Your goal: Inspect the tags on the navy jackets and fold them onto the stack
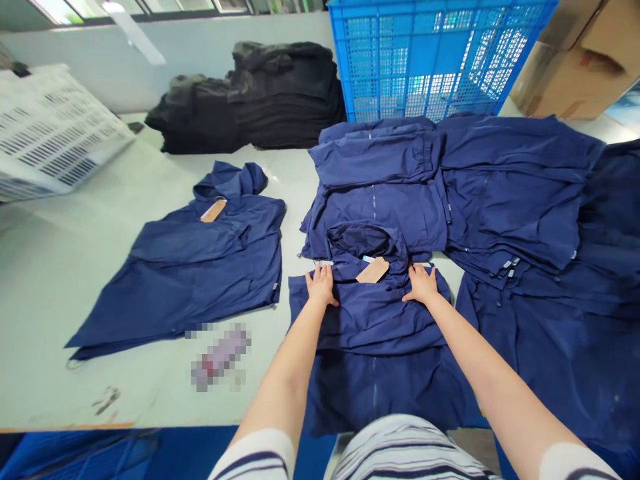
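Striped shirt (400, 453) fabric sits just below both bare arms reaching forward. Left hand (321, 285) and right hand (421, 283) lie spread flat, pinching nothing, pressing on the shoulders of a navy hooded jacket (370, 313), one on each side of its kraft tag (373, 270). It lies on other navy garments (380, 393) on the table (100, 267). Another navy jacket (200, 267) lies left; a navy stack (515, 200) sits right, before a blue plastic crate (430, 60).
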Demonstrator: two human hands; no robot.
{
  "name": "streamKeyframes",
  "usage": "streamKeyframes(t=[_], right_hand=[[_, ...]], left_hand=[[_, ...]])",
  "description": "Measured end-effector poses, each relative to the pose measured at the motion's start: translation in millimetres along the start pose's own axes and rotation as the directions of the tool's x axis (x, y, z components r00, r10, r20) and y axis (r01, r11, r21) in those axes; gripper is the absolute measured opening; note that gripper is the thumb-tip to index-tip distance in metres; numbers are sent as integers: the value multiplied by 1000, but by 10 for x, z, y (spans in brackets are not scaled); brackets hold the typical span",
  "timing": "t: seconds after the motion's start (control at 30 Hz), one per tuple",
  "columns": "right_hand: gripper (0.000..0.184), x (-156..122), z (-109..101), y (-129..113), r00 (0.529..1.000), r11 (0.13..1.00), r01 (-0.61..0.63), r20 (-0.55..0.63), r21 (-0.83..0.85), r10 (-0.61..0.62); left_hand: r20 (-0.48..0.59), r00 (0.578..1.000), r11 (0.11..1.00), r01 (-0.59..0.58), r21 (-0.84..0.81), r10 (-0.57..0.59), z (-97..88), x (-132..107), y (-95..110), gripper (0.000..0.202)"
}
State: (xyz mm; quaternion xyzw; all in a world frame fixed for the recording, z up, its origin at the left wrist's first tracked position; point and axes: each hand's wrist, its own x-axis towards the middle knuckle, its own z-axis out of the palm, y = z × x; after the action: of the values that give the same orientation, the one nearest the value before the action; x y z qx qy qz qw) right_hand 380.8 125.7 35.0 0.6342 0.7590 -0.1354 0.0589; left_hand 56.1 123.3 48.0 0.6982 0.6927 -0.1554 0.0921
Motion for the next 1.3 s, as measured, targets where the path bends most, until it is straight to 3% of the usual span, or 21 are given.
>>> streamKeyframes(t=[0.13, 0.27, 0.37, 0.47, 0.6, 0.7, 0.8, 0.93, 1.07, 1.23, 1.3], right_hand=[[85, -48, -47, -92, 998, 997, -63, 24, -33, 64], [37, -226, -34, -248, 997, 997, -49, 60, -59, 53], [17, -448, -32, -337, 998, 996, -58, 8, -61, 59], [20, -718, -128, -346, 997, 998, -51, -50, -23, 50], [36, -1086, -393, -288, 951, 996, -60, -298, 67, 77], [61, -1331, -576, -266, 896, 982, -130, -407, 139, 176], [55, -1593, -683, -267, 902, 976, -146, -384, 164, 200], [31, -2062, -795, -228, 900, 973, -184, -374, 137, 223], [27, -2649, -1021, 0, 849, 956, -251, -440, 150, 292], [28, -3359, -1392, 574, 677, 898, -411, -607, 155, 415], [29, -3594, -1520, 842, 593, 864, -483, -671, 145, 444]], left_hand=[[45, 998, 999, 32, 21, -33, -44, 19, -13, 107], [107, 994, 999, 35, -37, -31, -19, -152, -3, 52], [13, 999, 998, -38, -54, 38, 56, -379, -46, 27], [-143, 977, 981, -174, -88, 161, 29, -594, -159, 16], [-375, 894, 948, -301, -100, 244, -329, -739, -259, 28], [-483, 836, 920, -366, -141, 259, -678, -773, -176, 37], [-528, 790, 882, -447, -148, 312, -905, -801, 0, 57], [-568, 690, 821, -569, -42, 449, -1081, -811, 257, 55], [-550, 553, 678, -734, 35, 626, -1377, -849, 639, 48], [-549, 321, 484, -856, 181, 772, -1853, -1150, 1409, 47], [-561, 251, 434, -874, 220, 789, -1996, -1314, 1763, 47]])
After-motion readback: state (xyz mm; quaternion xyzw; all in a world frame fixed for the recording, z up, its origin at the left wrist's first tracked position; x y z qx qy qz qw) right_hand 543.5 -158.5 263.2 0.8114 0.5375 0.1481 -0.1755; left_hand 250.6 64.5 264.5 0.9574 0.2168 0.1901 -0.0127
